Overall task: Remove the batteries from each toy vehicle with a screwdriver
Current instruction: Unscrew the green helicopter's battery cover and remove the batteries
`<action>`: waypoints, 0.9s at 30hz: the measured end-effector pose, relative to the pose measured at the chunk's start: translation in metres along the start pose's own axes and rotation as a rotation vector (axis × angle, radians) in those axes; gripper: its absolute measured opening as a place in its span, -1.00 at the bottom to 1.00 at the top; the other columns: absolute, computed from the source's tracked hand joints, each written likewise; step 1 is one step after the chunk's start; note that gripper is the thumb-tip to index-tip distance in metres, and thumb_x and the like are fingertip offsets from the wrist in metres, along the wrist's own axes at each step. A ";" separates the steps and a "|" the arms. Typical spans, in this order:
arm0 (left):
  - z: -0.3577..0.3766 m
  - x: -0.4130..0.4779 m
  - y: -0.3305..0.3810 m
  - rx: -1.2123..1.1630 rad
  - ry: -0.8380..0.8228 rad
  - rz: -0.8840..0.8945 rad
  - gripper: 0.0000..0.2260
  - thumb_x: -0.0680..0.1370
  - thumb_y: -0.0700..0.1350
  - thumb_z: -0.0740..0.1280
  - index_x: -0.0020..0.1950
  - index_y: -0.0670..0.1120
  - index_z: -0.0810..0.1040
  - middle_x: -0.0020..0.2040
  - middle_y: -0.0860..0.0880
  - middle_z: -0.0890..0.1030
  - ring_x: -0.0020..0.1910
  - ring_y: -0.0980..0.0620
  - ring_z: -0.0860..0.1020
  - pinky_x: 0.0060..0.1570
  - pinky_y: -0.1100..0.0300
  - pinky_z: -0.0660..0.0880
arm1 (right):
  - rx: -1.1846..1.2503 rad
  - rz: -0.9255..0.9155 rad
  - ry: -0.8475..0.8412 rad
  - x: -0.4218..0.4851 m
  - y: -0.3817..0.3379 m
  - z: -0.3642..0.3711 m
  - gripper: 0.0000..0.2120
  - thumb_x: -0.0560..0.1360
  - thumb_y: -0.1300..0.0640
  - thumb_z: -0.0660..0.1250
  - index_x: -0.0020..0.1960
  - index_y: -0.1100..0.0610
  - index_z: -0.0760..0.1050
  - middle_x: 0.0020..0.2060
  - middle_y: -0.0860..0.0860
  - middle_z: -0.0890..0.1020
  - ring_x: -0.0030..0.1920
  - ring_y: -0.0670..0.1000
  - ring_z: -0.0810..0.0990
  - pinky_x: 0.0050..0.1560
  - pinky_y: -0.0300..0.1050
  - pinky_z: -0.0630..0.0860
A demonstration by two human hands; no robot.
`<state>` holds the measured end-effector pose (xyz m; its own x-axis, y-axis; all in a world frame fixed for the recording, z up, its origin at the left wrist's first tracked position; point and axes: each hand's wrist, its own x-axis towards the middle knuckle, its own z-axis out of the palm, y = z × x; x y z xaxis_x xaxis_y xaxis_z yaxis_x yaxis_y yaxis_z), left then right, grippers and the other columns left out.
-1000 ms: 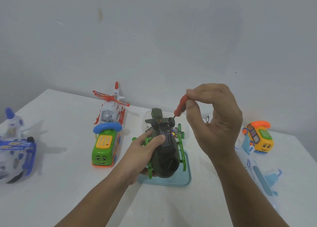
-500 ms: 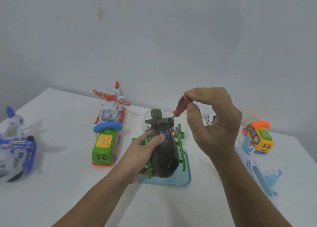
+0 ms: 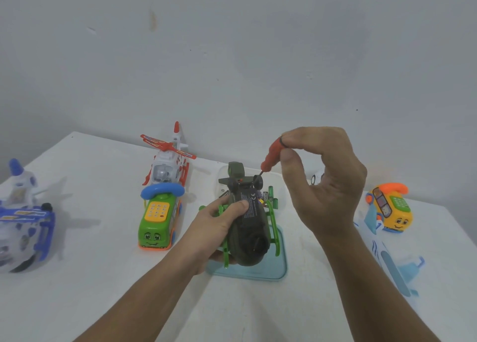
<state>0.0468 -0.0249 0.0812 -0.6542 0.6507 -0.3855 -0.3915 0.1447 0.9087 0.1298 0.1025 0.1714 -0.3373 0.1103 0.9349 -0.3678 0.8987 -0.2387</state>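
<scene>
The dark green toy helicopter (image 3: 247, 228) is held belly-up above the blue tray (image 3: 278, 266) on the bench (image 3: 103, 277), clasped around its body by the left hand (image 3: 219, 228). The red screwdriver (image 3: 272, 155) is pinched at its handle top by the right hand (image 3: 325, 179), tip at the tail end. The toy is judged light, hard plastic, smooth; the thin skids look fragile, so the body is best gripped.

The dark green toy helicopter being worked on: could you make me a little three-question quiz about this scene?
1. True or false: the left hand steadies the dark green helicopter.
2. Which hand holds the red screwdriver?
3. The green bus toy sits: A) left of the helicopter, B) right of it, C) on the blue tray.

Key: 1 true; 2 the right hand; 3 A.
</scene>
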 end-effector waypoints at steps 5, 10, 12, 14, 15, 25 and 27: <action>0.001 0.001 -0.001 -0.002 -0.003 0.004 -0.76 0.51 0.13 0.39 0.16 0.16 0.58 -0.17 -0.02 0.74 -0.18 -0.11 0.72 -0.29 -0.02 0.65 | -0.003 0.016 -0.004 0.001 -0.001 0.002 -0.90 0.45 0.32 0.34 -0.08 0.17 0.56 -0.11 0.04 0.58 -0.05 0.08 0.58 0.00 -0.08 0.49; 0.001 0.001 -0.001 -0.002 0.006 0.002 -0.75 0.50 0.14 0.40 0.16 0.16 0.59 -0.17 -0.02 0.73 -0.16 -0.12 0.71 -0.30 -0.01 0.64 | 0.187 0.163 -0.043 0.000 -0.002 0.006 -0.90 0.50 0.28 0.39 -0.05 0.14 0.49 -0.06 0.09 0.64 -0.02 0.11 0.68 0.06 0.04 0.55; 0.001 0.000 -0.001 -0.006 0.003 0.006 -0.77 0.51 0.13 0.40 0.14 0.15 0.60 -0.17 -0.03 0.73 -0.17 -0.12 0.72 -0.29 -0.02 0.65 | 0.129 0.134 -0.052 0.002 -0.003 0.005 -0.93 0.50 0.25 0.39 -0.04 0.13 0.53 -0.17 0.06 0.65 -0.02 0.09 0.67 0.06 -0.04 0.53; 0.001 -0.001 -0.001 -0.008 0.001 0.005 -0.78 0.51 0.13 0.40 0.14 0.15 0.60 -0.18 -0.03 0.73 -0.19 -0.11 0.72 -0.30 0.00 0.65 | 0.067 0.088 -0.064 0.002 -0.003 0.002 -0.93 0.52 0.25 0.37 0.00 0.18 0.55 -0.21 0.04 0.66 -0.06 0.10 0.64 0.04 -0.03 0.51; 0.001 -0.001 0.000 -0.005 -0.001 0.006 -0.77 0.51 0.13 0.39 0.14 0.15 0.60 -0.18 -0.03 0.73 -0.19 -0.10 0.71 -0.30 0.00 0.64 | 0.050 0.078 -0.073 0.001 -0.002 0.001 -0.90 0.51 0.28 0.35 0.02 0.20 0.56 -0.21 0.06 0.66 -0.07 0.12 0.63 0.05 -0.04 0.50; 0.003 -0.002 0.001 -0.004 -0.004 0.018 -0.79 0.52 0.12 0.39 0.14 0.16 0.59 -0.17 -0.01 0.74 -0.17 -0.10 0.72 -0.22 -0.09 0.67 | 0.236 0.276 -0.046 -0.001 -0.002 0.006 -0.66 0.43 0.20 0.49 0.00 -0.05 0.37 0.05 0.12 0.60 -0.08 0.12 0.66 -0.07 0.13 0.61; 0.003 -0.002 0.001 -0.003 -0.002 0.020 -0.77 0.51 0.13 0.39 0.15 0.16 0.59 -0.17 0.00 0.74 -0.18 -0.09 0.72 -0.25 -0.06 0.66 | 0.205 0.299 -0.081 -0.002 -0.003 0.006 -0.57 0.42 0.22 0.51 0.06 -0.08 0.32 -0.02 0.12 0.63 -0.12 0.03 0.68 -0.08 -0.04 0.63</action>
<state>0.0495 -0.0239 0.0838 -0.6606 0.6553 -0.3665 -0.3798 0.1294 0.9160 0.1269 0.0970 0.1691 -0.5206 0.3141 0.7939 -0.4060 0.7269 -0.5538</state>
